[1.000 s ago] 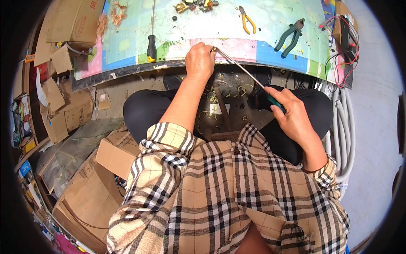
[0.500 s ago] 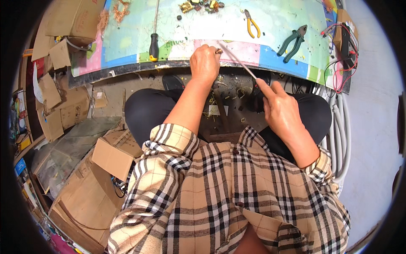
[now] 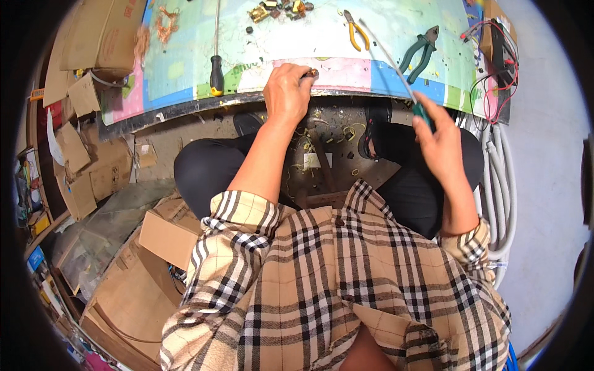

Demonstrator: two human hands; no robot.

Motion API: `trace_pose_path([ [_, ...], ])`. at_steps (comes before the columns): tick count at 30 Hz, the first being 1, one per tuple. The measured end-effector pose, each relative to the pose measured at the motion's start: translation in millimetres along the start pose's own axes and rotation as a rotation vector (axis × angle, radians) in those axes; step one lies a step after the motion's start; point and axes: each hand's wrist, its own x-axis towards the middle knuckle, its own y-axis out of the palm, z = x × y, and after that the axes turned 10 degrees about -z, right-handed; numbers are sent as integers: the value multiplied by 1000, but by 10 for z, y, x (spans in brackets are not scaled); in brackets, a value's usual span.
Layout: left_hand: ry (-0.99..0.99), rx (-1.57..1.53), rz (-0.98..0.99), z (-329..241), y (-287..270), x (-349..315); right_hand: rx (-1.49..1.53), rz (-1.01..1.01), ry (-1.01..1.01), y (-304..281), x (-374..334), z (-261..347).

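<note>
At the near edge of the table, my left hand [image 3: 286, 89] is closed on a small copper-brown part [image 3: 310, 73], possibly a wound coil; its exact kind is too small to tell. My right hand [image 3: 442, 139] grips a long-shafted screwdriver [image 3: 421, 115] by its green handle, off to the right above my knee. The shaft slants up and to the left over the table, apart from the part in my left hand. A second screwdriver [image 3: 216, 77], with a black and yellow handle, lies left of my left hand.
Yellow-handled pliers [image 3: 356, 34] and green-handled pliers [image 3: 421, 54] lie at the right of the table [image 3: 297, 46]. Several small coil-like parts [image 3: 281, 9] are heaped at the far middle. Copper wire [image 3: 166, 26] sits far left; a black device with red leads [image 3: 504, 59] at right.
My right hand has moved right and slightly forward, swinging the screwdriver's tip away from the part. My left hand, still closed on the part, has shifted a little left.
</note>
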Motion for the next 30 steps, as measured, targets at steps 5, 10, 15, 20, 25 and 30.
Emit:
trace_pose_path([
  [5,168,-87,-119,-157,-83,22,-205,-265,-155,220,807,-364],
  [10,256,-143,-131,-429,-194,97,-266,-178,-20,565,1417,-658],
  [15,265,-221,-106,-671,-351,225,-325,-24,43,834,1447,-616],
  [20,278,-254,-57,-767,-530,432,12,-157,-242,696,1274,-63],
  [25,359,-228,25,-749,-627,541,440,-143,-613,428,875,576],
  [30,353,-268,59,-804,-582,512,373,-93,-716,415,841,597],
])
